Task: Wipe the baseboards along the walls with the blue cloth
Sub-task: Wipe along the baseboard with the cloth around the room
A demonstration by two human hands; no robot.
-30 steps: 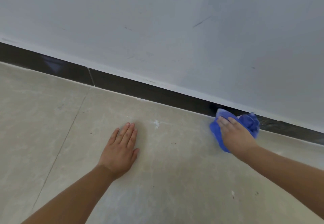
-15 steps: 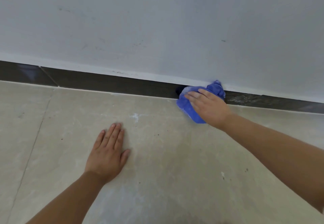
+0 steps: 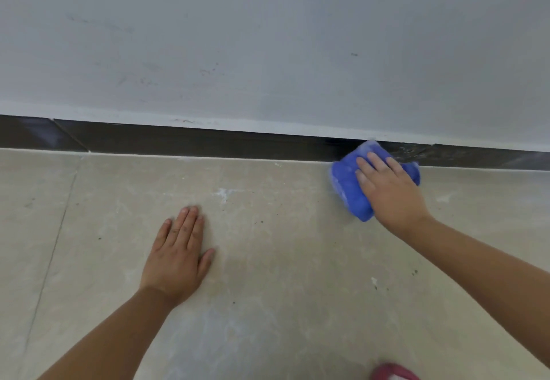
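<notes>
Against the dark baseboard (image 3: 208,143), the right hand (image 3: 390,192) presses the blue cloth (image 3: 348,186) with straight fingers; the left hand (image 3: 178,257) rests flat on the floor (image 3: 282,260).

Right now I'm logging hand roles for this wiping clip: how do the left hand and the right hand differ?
The left hand lies flat on the floor, holding nothing; the right hand presses the blue cloth. The left hand sits well back from the baseboard; the right hand works at it, where the cloth touches it. Both are bare, palm down, fingers pointing toward the wall.
</notes>
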